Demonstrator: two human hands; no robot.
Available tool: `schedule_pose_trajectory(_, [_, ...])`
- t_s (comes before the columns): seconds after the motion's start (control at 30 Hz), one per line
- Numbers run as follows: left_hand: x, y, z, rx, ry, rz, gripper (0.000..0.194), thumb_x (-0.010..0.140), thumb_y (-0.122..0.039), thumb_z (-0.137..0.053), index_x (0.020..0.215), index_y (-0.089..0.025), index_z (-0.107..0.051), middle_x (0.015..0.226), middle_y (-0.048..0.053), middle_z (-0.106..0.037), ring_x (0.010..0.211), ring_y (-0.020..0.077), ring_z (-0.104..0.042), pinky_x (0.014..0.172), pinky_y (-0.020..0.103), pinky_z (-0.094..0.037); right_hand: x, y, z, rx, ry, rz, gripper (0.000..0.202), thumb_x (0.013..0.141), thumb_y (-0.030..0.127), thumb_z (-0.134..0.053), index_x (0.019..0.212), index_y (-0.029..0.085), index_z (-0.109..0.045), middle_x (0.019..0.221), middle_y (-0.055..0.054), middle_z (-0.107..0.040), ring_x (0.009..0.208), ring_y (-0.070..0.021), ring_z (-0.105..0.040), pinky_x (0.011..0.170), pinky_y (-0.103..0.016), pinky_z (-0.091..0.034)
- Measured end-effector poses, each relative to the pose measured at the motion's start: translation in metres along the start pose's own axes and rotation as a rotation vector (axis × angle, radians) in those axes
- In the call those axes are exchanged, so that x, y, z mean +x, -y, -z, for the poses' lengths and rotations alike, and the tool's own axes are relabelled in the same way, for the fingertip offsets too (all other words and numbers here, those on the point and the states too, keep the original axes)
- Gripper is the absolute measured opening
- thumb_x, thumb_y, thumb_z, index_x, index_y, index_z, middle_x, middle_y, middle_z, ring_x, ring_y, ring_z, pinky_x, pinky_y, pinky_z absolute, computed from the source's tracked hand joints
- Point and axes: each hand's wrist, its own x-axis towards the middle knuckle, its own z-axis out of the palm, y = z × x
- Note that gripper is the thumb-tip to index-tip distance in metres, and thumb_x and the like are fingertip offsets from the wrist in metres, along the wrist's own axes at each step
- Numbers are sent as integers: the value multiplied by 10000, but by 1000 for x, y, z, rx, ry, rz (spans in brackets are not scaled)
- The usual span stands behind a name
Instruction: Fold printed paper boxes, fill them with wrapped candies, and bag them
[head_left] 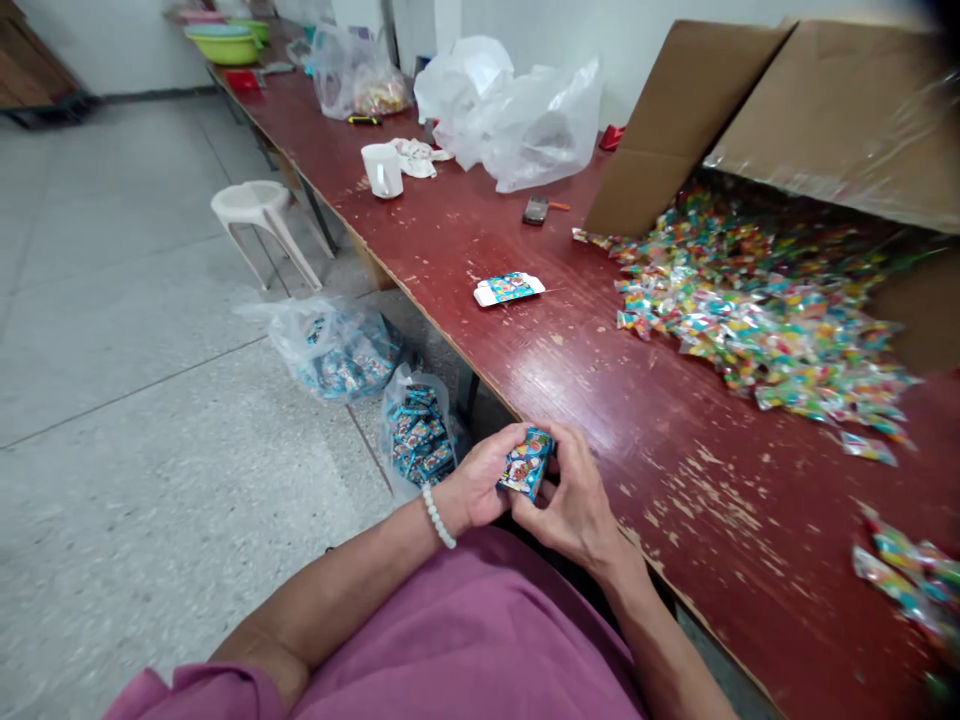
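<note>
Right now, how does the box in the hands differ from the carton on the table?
The held box sits between the left hand and right hand; the loose carton lies untouched on the red table. The loose carton shows white flaps out at both ends; the held box shows none, though fingers hide some edges. Both have colorful print on blue.

We see red, blue and a candy rainbow.
Our tabletop (450, 235) is dark red with pale scuffs; the wrapped candies (750, 320) mix green, yellow, orange and blue; our small box (526, 463) has multicoloured cartoons on blue; our shirt (450, 640) is mauve.
</note>
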Motion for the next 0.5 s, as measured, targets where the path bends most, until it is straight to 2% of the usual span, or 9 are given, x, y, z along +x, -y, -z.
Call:
schedule_pose_trajectory(0.1, [-3, -5, 8, 94, 30, -85, 116, 904, -167, -583, 951, -124, -680, 819, 52, -695, 658, 142, -675, 632, 255, -562, 4, 1, -6, 27, 45, -81, 746, 693, 228, -675, 1387, 179, -407, 1234, -147, -559, 1125, -299, -598, 953, -487, -554])
schedule_pose_trajectory(0.2, [-11, -22, 22, 283, -21, -182, 236, 860, -236, -642, 1080, -150, -644, 874, 53, -677, 694, 159, -672, 589, 256, -552, 7, -2, -7, 59, 112, -122, 932, 751, 349, -726, 1520, 190, -224, 1415, -191, -455, 1261, -331, -526, 996, -531, -522])
schedule_pose_trajectory(0.27, [-17, -40, 39, 483, -158, -308, 358, 862, -322, -627, 1190, -188, -583, 922, 62, -673, 747, 200, -682, 608, 306, -565, 8, -9, -4, 108, 83, -172, 945, 770, 426, -745, 1529, 226, -218, 1463, -189, -403, 1271, -325, -517, 957, -514, -540])
schedule_pose_trajectory(0.33, [-21, -62, 63, 748, -382, -463, 464, 871, -380, -579, 1291, -190, -519, 1017, 94, -671, 859, 241, -688, 731, 386, -579, 8, -20, 0, 198, 9, -258, 848, 799, 441, -727, 1498, 252, -285, 1419, -171, -447, 1201, -292, -565, 882, -466, -568])
schedule_pose_trajectory(0.43, [-19, -96, 97, 894, -609, -612, 722, 789, -305, -669, 1439, -195, -375, 1352, 145, -531, 1246, 281, -538, 1034, 434, -453, 8, -38, 5, 362, -59, -342, 663, 841, 410, -691, 1419, 258, -405, 1275, -128, -572, 1060, -234, -630, 818, -407, -577])
schedule_pose_trajectory(0.5, [-13, -116, 106, 1065, -688, -695, 732, 794, -301, -645, 1458, -170, -366, 1402, 169, -494, 1298, 296, -488, 1077, 459, -410, 7, -45, 5, 425, -51, -355, 536, 854, 390, -683, 1338, 248, -501, 1154, -96, -640, 976, -207, -647, 801, -380, -570])
